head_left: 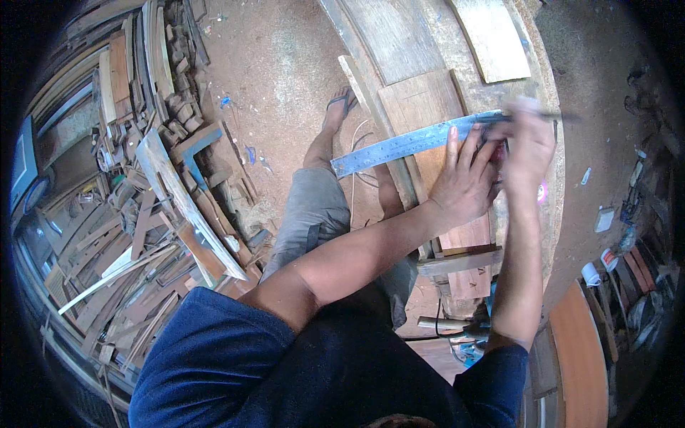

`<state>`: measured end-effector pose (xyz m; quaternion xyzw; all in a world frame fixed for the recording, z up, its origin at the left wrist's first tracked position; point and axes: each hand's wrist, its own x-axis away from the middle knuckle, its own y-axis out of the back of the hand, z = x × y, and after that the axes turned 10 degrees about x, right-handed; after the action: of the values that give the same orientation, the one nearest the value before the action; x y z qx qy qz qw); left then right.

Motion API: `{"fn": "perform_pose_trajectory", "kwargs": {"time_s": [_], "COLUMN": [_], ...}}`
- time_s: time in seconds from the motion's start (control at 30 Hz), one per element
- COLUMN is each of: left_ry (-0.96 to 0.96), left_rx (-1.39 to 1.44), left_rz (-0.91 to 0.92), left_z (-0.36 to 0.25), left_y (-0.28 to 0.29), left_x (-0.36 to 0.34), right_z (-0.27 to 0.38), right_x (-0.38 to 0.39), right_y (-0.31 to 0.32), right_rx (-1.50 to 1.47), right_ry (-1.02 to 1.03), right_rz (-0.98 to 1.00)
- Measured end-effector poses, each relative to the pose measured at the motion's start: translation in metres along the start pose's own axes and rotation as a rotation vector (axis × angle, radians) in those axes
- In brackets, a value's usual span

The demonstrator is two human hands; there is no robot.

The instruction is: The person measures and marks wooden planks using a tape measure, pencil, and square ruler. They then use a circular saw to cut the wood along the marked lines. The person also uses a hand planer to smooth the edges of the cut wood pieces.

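My left hand (464, 178) has its fingers spread, with fingertips resting on a metal ruler (392, 148) that lies slantwise across boards on the wooden bench (549, 242). My right hand (526, 146), smeared by motion, is closed on a slim dark tool (560, 116) at the ruler's right end, just beside my left fingers. Something red is partly hidden between my hands. A round pink object (542, 191) sits to the right of them. Beneath and around the ruler lie a brown board (417, 100) and a reddish board (465, 237).
Piles of wood offcuts (107, 250) fill the left side, with a grey L-shaped piece (189, 160). A pale board (491, 43) lies farther along the bench. Power tools with cables (467, 353) are low beside me. White containers (591, 274) and more planks stand at right. My legs are left of the bench.
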<state>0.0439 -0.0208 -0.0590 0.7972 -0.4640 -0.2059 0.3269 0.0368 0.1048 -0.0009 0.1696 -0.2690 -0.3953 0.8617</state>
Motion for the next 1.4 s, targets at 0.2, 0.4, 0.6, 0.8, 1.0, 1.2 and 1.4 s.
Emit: {"fn": "perform_pose_trajectory", "kwargs": {"time_s": [0.2,0.4,0.6,0.8,1.0,1.2,1.4], "left_ry": [0.03,0.237,0.008,-0.021,0.001,-0.035,-0.065], "left_rx": [-0.068,0.88,-0.145,-0.078,0.062,0.1,0.05], "left_rz": [0.182,-0.028,0.177,0.144,0.086,0.11,-0.033], "left_z": [0.004,0.004,0.006,0.009,0.002,0.009,-0.001], "left_y": [0.004,-0.013,-0.012,-0.019,0.009,-0.009,0.006], "left_x": [0.001,0.009,0.006,0.02,-0.002,0.013,-0.005], "right_z": [0.031,0.058,0.056,0.072,0.044,0.07,0.034], "right_x": [0.002,-0.021,-0.015,-0.027,-0.013,-0.039,-0.05], "right_y": [-0.086,-0.077,-0.097,-0.071,-0.095,-0.061,0.007], "right_rx": [0.115,0.569,0.422,0.523,0.405,0.555,0.136], "right_ry": [0.426,0.626,0.648,0.614,0.811,0.641,0.42], "right_rz": [0.778,0.81,0.925,0.975,0.83,0.883,0.331]}}
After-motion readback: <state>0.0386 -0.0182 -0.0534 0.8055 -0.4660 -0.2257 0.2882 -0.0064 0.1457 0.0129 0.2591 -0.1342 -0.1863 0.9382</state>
